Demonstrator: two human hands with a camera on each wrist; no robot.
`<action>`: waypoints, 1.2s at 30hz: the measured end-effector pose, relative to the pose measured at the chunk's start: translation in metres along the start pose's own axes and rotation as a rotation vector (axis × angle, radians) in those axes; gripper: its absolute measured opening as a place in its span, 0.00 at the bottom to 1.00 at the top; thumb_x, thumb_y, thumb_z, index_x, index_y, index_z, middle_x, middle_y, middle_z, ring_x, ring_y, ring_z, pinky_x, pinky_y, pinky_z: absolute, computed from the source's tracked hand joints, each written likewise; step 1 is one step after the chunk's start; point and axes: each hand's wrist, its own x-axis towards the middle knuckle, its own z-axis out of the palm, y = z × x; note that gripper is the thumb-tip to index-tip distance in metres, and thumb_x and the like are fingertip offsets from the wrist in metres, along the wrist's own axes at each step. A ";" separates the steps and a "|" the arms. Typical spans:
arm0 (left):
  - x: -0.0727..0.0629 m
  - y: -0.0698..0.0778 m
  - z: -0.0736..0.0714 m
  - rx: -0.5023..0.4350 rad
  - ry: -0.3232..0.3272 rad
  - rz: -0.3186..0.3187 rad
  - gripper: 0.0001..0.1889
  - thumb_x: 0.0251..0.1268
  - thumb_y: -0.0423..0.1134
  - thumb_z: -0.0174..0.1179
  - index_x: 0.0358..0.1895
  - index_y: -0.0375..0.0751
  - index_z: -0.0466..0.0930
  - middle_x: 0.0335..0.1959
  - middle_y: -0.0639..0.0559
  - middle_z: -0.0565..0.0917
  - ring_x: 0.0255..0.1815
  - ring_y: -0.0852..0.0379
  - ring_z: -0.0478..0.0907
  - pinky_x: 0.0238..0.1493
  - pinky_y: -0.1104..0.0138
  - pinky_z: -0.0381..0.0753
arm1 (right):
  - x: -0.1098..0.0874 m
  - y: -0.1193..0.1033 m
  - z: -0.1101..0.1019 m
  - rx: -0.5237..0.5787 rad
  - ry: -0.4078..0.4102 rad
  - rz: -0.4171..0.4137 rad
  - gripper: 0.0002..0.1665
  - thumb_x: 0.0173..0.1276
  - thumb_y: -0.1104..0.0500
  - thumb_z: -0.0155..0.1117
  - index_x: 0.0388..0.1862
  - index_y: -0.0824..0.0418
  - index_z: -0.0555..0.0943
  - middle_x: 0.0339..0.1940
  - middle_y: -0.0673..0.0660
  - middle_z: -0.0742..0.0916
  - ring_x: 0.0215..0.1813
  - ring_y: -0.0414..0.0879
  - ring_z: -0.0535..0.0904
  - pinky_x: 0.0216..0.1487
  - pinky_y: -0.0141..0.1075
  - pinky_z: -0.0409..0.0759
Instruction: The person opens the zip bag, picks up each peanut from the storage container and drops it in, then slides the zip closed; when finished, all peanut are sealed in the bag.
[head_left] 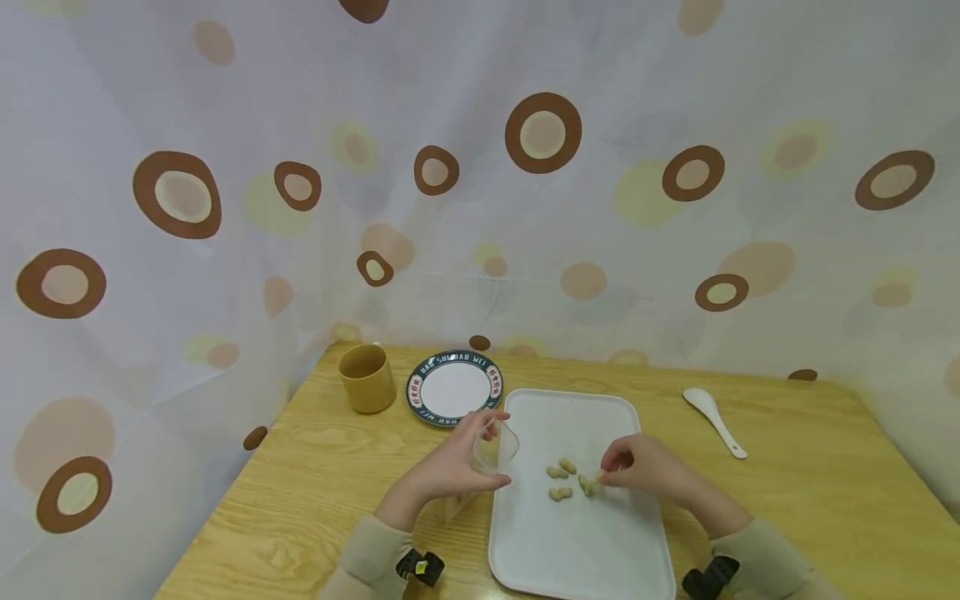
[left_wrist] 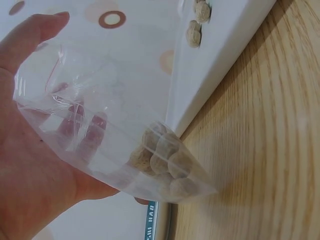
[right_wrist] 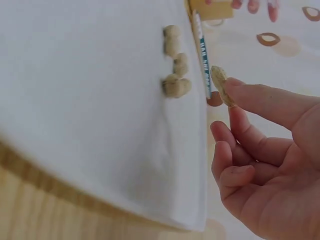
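My left hand (head_left: 459,460) holds a clear plastic bag (left_wrist: 112,145), its thumb and fingers spread around the opened mouth. Several unshelled peanuts (left_wrist: 167,162) lie in the bag's bottom corner, which hangs by the tray's left side. Between thumb and fingertips, my right hand (head_left: 651,472) pinches one peanut (right_wrist: 220,84), lifted off the white tray (head_left: 585,546). More loose peanuts (head_left: 560,493) lie in a small group at the middle of the tray, just left of the right hand's fingertips.
A yellow mug (head_left: 367,382) and a plate with a dark patterned rim (head_left: 417,392) stand at the back left of the wooden table (head_left: 300,483). To the tray's right lies a white spoon (head_left: 716,421). A spotted curtain (head_left: 480,208) hangs behind the table.
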 end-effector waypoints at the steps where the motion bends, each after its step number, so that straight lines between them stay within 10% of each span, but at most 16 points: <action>1: 0.000 0.000 0.000 0.001 -0.002 0.003 0.43 0.54 0.45 0.73 0.72 0.48 0.60 0.62 0.46 0.68 0.62 0.52 0.67 0.61 0.53 0.73 | 0.000 -0.003 -0.001 0.010 0.009 -0.007 0.09 0.59 0.57 0.74 0.32 0.60 0.83 0.27 0.50 0.81 0.31 0.42 0.71 0.30 0.31 0.71; 22: 0.003 0.003 0.002 -0.012 -0.021 0.011 0.43 0.55 0.45 0.72 0.72 0.49 0.59 0.67 0.44 0.65 0.63 0.50 0.67 0.62 0.51 0.72 | 0.019 -0.098 -0.004 0.185 0.132 -0.107 0.11 0.63 0.54 0.72 0.36 0.60 0.83 0.30 0.52 0.82 0.33 0.46 0.75 0.32 0.33 0.75; 36: 0.002 0.005 0.005 -0.010 -0.021 0.003 0.44 0.55 0.46 0.72 0.73 0.51 0.57 0.70 0.48 0.64 0.64 0.50 0.68 0.61 0.51 0.73 | 0.031 -0.111 0.018 0.213 0.122 -0.143 0.09 0.62 0.56 0.73 0.37 0.59 0.84 0.31 0.52 0.84 0.35 0.43 0.76 0.35 0.32 0.76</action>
